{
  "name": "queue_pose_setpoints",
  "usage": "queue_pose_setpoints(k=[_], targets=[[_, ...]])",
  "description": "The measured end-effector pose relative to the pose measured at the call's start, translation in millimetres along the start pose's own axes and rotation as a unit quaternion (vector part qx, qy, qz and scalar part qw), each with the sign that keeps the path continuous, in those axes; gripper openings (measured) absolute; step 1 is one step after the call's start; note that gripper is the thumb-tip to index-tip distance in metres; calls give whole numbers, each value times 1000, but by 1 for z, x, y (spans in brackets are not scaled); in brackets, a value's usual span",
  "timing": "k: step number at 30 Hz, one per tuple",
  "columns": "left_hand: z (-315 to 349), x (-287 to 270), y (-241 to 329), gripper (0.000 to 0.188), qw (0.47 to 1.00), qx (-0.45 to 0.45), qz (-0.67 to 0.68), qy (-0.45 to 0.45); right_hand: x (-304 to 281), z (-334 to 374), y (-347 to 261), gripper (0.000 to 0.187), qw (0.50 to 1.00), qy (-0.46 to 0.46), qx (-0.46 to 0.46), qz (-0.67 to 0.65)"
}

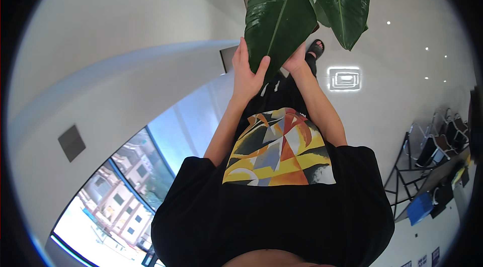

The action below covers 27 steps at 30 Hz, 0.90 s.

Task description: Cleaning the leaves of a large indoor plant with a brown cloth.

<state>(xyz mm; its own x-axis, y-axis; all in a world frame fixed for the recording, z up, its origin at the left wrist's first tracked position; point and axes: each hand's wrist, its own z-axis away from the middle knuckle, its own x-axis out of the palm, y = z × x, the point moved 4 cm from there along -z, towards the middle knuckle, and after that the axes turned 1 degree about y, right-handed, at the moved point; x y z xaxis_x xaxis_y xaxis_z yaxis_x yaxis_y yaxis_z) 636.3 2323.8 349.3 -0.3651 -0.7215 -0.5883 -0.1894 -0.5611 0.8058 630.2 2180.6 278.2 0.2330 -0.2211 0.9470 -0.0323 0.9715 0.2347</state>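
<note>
A broad, glossy dark green plant leaf (282, 13) hangs in front of me, its tip pointing down toward my body. My left hand (247, 73) grips its left edge near the tip, the thumb lying on the upper face and the other fingers partly behind it. At the opposite edge, my right hand (297, 58) reaches beneath the leaf, which hides its fingers. A small dark reddish-brown patch shows by the leaf's right edge, too little to name. To the right hangs a second large leaf (339, 5), touched by neither hand.
A curved white wall (126, 40) runs along my left, with a window (121, 191) below it. On the right, chairs (443, 136) stand by a table (427, 186) with black legs and a blue item (420, 208). The pale floor (397, 55) is shiny.
</note>
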Motion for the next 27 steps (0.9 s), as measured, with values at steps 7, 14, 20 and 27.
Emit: queue_pose_setpoints(k=[7,14,20,27], targets=[[14,1,-2,74,983,38,-123,133,0,38,72,60,990,104,100,8],[13,-15,18,68,955,-19,-263,138,12,73,102,64,981,86,152,82],[8,-18,15,63,962,9,-257,92,22,60,81,54,987,76,125,64],[4,-17,16,59,971,26,-222,83,35,5,32,50,987,97,38,126]])
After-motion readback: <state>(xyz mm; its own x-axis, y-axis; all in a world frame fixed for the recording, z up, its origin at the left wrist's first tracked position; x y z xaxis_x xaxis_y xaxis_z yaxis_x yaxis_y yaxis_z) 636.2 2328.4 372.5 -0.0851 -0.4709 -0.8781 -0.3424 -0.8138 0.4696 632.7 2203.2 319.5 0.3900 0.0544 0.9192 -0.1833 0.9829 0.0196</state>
